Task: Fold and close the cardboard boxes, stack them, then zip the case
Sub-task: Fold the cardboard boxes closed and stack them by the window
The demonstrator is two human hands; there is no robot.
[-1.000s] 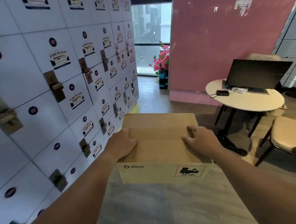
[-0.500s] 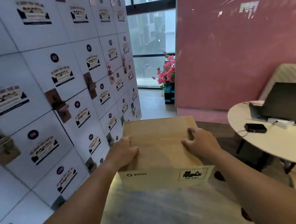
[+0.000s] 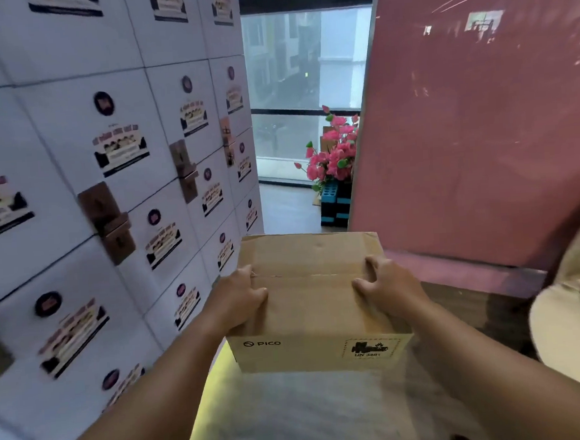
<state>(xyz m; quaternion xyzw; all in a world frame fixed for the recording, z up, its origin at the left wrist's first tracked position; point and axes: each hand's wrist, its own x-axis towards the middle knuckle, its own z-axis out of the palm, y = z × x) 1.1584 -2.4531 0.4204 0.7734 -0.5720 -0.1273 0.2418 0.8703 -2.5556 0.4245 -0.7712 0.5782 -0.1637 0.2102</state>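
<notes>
Here, a closed cardboard box (image 3: 313,299) sits between two bare hands, its top flaps meeting along a seam that runs from one hand to the other. The left hand (image 3: 241,300) grips the box's left edge, fingers curled over onto the top and the thumb tip lying on the lid just inside the edge. The right hand (image 3: 387,287) grips the opposite edge in the same way, its fingers (image 3: 370,265) bent over the far part of the top near the seam. Below the grip, the box's near face carries a printed "PICO" mark under the left hand and a black stamped label (image 3: 373,348) under the right. Whether the box rests on the pale grey surface (image 3: 305,414) beneath the forearms or is held just above it cannot be told. To the left of the left hand stands a wall of white lockers (image 3: 73,187) with stickers and brown latches. Beyond the box, past both hands, pink flowers (image 3: 334,155) stand before a window (image 3: 306,81). To the right of the right hand rises a pink wall (image 3: 480,120), and farther right the edge of a round pale table (image 3: 564,331) is in view.
</notes>
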